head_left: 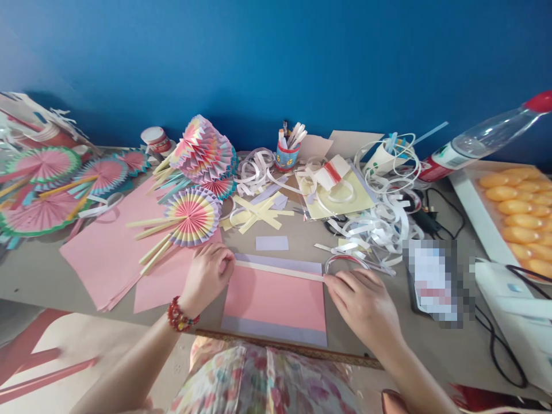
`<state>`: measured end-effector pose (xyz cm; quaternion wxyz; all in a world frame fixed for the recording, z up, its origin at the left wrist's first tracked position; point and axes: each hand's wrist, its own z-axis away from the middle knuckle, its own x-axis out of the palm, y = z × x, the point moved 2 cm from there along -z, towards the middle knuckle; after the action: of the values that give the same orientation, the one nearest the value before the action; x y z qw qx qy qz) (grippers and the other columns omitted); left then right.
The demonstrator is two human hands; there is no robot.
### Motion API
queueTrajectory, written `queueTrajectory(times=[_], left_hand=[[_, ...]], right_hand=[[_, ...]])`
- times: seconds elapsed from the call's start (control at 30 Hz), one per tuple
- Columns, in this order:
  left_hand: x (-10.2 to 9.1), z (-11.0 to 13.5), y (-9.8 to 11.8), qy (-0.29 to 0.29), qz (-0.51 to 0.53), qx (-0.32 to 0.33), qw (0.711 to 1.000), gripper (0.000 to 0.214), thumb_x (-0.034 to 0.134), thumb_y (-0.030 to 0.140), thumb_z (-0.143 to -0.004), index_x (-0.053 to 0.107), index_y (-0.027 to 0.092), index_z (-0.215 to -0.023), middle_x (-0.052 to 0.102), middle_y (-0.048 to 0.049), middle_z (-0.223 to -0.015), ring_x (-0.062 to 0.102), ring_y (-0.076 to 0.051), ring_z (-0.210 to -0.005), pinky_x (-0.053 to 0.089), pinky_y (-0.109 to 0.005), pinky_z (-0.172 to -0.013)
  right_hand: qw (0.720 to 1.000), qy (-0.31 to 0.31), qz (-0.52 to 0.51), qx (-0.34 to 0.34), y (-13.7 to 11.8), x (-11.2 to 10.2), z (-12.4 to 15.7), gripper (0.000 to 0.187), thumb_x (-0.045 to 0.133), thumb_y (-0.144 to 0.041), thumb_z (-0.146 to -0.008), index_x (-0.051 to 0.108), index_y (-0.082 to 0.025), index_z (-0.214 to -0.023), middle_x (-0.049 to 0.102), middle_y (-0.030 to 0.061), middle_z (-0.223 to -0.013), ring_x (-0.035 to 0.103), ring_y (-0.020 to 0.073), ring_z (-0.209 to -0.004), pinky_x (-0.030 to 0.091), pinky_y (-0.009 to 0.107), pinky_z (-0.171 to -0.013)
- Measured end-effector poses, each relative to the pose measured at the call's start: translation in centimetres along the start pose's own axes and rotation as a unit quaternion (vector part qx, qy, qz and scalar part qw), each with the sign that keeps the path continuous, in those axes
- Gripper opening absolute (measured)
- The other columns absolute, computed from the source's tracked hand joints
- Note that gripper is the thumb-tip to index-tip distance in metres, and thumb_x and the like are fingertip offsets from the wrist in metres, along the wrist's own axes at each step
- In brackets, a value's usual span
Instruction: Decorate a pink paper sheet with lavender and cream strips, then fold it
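Note:
A narrow white strip [280, 271] is stretched across a pink sheet of paper [276, 299] with a lavender band [276, 330] along its near edge and another at its far edge. The strip runs over the far band's border, slanting slightly down to the right. My left hand [210, 269], closed, pinches the strip's left end. At the right end, the fingertips of my right hand [362, 302] are closed on it. Just beyond the right hand lies a thin ring [347, 259], probably a tape roll. A small lavender paper rectangle [271, 243] lies past the sheet.
Pleated paper fans [193, 215] and pink sheets [101, 253] cover the left side. Curled white strips [379, 221] heap up at right, near a phone [433, 282]. Behind stand a pen cup [287, 156] and a tilted plastic bottle [478, 144]. A blue wall [276, 63] bounds the back.

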<state>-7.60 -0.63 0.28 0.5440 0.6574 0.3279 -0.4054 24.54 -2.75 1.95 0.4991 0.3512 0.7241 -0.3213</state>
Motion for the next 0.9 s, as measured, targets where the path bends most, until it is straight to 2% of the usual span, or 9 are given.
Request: queueTrajectory(times=[0.37, 0.9], left_hand=[[0.5, 0.3, -0.3, 0.013, -0.037, 0.015, 0.999, 0.011, 0.05, 0.019, -0.088, 0.058, 0.022, -0.081, 0.065, -0.0035, -0.089, 0.059, -0.023, -0.086, 0.041, -0.036, -0.079], [0.8, 0.5, -0.6, 0.014, -0.034, 0.018, 0.999, 0.009, 0.051, 0.02, -0.089, 0.058, 0.022, -0.082, 0.066, -0.0035, -0.091, 0.06, -0.023, -0.087, 0.042, -0.036, -0.08]], right_hand=[[0.999, -0.016, 0.036, 0.012, -0.3, 0.0, -0.6, 0.025, 0.048, -0.012, -0.093, 0.068, -0.02, -0.08, 0.059, 0.0004, -0.066, 0.053, 0.0165, -0.068, 0.035, 0.033, -0.081], [0.995, -0.052, 0.079, 0.016, -0.5, 0.2, -1.3, 0.023, 0.05, -0.01, -0.09, 0.064, -0.019, -0.074, 0.057, 0.0007, -0.067, 0.051, 0.0149, -0.065, 0.033, 0.032, -0.078]])
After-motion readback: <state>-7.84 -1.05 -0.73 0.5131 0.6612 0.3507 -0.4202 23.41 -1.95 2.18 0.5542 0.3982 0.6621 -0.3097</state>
